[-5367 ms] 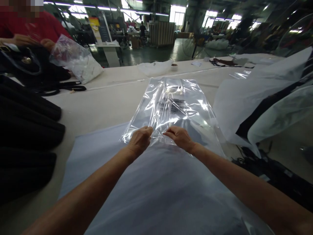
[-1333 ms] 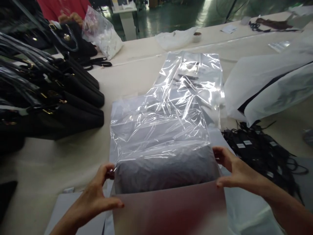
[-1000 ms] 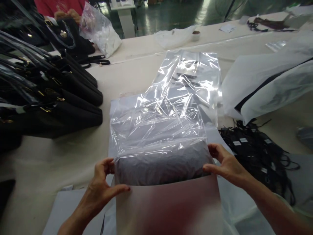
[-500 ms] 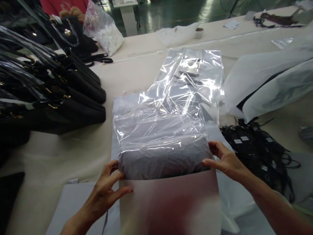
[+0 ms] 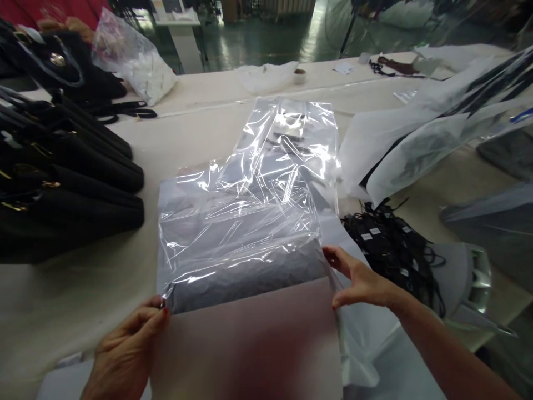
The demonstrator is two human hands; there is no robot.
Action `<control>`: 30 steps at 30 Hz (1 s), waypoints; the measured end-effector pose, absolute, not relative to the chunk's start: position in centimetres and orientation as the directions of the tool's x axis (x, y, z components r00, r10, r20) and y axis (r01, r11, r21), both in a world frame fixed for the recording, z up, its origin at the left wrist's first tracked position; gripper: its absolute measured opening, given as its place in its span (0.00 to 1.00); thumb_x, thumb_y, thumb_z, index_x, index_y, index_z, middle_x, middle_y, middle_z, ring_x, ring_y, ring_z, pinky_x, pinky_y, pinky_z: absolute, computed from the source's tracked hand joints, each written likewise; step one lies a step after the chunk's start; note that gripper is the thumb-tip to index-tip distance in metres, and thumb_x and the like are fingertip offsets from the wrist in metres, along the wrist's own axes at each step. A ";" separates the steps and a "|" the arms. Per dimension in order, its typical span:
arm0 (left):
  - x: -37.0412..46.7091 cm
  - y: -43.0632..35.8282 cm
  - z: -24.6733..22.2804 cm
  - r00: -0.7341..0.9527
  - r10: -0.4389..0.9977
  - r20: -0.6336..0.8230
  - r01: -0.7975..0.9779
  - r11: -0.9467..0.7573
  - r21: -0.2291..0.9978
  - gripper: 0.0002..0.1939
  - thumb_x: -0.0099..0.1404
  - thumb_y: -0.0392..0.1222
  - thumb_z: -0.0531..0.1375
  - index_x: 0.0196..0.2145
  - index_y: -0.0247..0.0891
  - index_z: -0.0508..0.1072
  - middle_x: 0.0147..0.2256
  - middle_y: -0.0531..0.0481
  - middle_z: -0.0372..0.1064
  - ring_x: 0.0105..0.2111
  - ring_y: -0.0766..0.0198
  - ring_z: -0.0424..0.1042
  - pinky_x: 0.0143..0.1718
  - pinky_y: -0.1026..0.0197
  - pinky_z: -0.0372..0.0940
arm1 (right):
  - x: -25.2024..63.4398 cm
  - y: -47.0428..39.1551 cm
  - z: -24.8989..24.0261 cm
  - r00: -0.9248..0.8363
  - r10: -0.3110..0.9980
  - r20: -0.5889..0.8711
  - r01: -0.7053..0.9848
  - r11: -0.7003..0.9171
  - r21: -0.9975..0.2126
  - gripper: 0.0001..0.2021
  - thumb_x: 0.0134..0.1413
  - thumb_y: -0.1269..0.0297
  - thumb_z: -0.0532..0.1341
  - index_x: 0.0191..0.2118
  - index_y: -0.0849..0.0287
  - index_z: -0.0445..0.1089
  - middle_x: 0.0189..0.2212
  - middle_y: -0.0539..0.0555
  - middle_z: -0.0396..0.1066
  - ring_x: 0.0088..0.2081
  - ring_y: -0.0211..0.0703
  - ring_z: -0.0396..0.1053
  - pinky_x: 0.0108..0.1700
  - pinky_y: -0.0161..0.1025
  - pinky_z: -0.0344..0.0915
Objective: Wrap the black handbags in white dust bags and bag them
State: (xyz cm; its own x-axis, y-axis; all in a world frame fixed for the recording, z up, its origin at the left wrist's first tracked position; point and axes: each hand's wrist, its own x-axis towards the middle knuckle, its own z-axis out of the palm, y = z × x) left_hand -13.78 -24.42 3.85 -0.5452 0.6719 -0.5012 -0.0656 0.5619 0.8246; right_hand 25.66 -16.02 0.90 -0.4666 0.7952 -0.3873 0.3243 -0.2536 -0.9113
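Note:
A grey wrapped bundle (image 5: 250, 278) lies at the mouth of a clear plastic bag (image 5: 233, 214), with the glossy film over its far side. A pale smooth sheet (image 5: 245, 339) with a reddish sheen covers its near part. My left hand (image 5: 129, 341) pinches the bag's edge at the left corner, thumb on top. At the right edge, my right hand (image 5: 362, 280) holds the bag's side, its fingers by the film and its thumb lower, at the sheet's edge. Part of its grip is hidden. More clear bags (image 5: 291, 128) lie beyond.
Black handbags (image 5: 83, 183) stand at left. Black straps with white tags (image 5: 391, 244) lie right of my right hand. White-wrapped items (image 5: 408, 150) stand behind them. Across the table, a person's hands (image 5: 66, 28) are above another black handbag (image 5: 58, 66).
My left hand has closed its thumb onto the bag's corner. The sheet now covers more of the bundle. My right thumb has slid down to the sheet's edge. The view has shifted right.

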 end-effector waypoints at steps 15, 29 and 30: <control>-12.0 -21.7 4.1 -0.725 0.550 -0.415 -0.163 0.449 0.879 0.19 0.24 0.47 0.72 0.14 0.35 0.71 0.31 0.52 0.66 0.29 0.68 0.63 0.21 0.71 0.60 | 24.3 -15.1 1.1 -0.374 0.837 -0.399 0.281 -0.308 -0.909 0.29 0.34 0.53 0.71 0.43 0.58 0.62 0.40 0.54 0.67 0.45 0.47 0.66 0.50 0.45 0.62; -13.0 -22.8 2.6 -0.618 0.772 -0.149 0.417 0.483 0.770 0.23 0.38 0.62 0.65 0.21 0.39 0.70 0.36 0.51 0.64 0.41 0.55 0.64 0.46 0.55 0.57 | 23.5 -12.9 1.8 -0.294 0.823 -0.486 0.308 -0.399 -0.863 0.20 0.29 0.56 0.71 0.19 0.60 0.59 0.18 0.43 0.54 0.23 0.32 0.51 0.27 0.33 0.48; -13.1 -22.9 2.4 -0.622 0.767 -0.155 0.413 0.490 0.768 0.23 0.38 0.62 0.65 0.21 0.39 0.70 0.36 0.51 0.63 0.41 0.55 0.64 0.46 0.55 0.56 | 23.4 -12.9 1.8 -0.304 0.819 -0.487 0.275 -0.414 -0.868 0.20 0.30 0.55 0.71 0.18 0.60 0.59 0.17 0.43 0.54 0.23 0.32 0.51 0.27 0.34 0.48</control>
State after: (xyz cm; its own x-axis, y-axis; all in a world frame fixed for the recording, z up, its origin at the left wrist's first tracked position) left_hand -13.13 -22.89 2.43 -0.6222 0.7674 -0.1546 0.4134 0.4899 0.7675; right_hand 23.40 -12.90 1.80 -0.3040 0.8188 -0.4869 0.2747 -0.4140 -0.8678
